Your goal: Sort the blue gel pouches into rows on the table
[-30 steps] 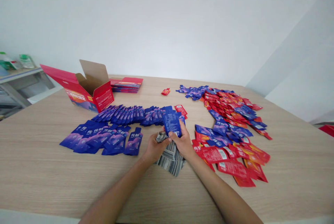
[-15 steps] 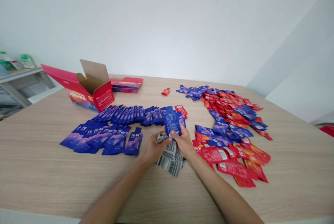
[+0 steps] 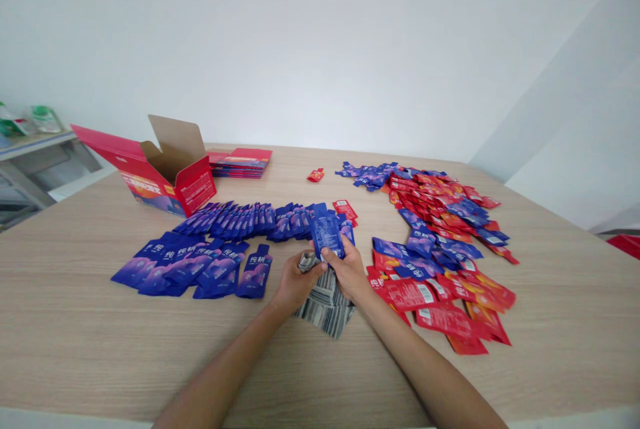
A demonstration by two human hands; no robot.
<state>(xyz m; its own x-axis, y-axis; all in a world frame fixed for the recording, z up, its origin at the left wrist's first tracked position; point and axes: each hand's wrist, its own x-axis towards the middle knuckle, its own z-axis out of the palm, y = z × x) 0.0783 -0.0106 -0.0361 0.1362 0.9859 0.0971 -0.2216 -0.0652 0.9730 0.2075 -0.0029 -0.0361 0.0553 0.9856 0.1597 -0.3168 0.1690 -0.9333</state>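
Note:
My right hand [image 3: 349, 270] grips a blue pouch [image 3: 327, 232], its printed back turned up and the thumb on its lower edge. Beside it my left hand [image 3: 299, 282] is closed on a striped grey cloth [image 3: 325, 302], which hangs down to the table below both hands. Just behind the held pouch lies a long row of overlapping blue pouches [image 3: 250, 219]. Left of my hands is a fanned group of blue pouches [image 3: 185, 265], with a single blue pouch [image 3: 254, 274] at its right end.
An open red carton [image 3: 170, 175] stands at the left, beside a stack of flat red cartons [image 3: 243, 162]. Red pouches [image 3: 425, 192] mixed with blue ones are heaped at the right. A lone red pouch [image 3: 316, 175] lies at the back; another red pouch [image 3: 345, 209] lies behind my hands.
The whole view has shifted slightly. My hands keep hold of the same pouch and cloth, with hardly any movement.

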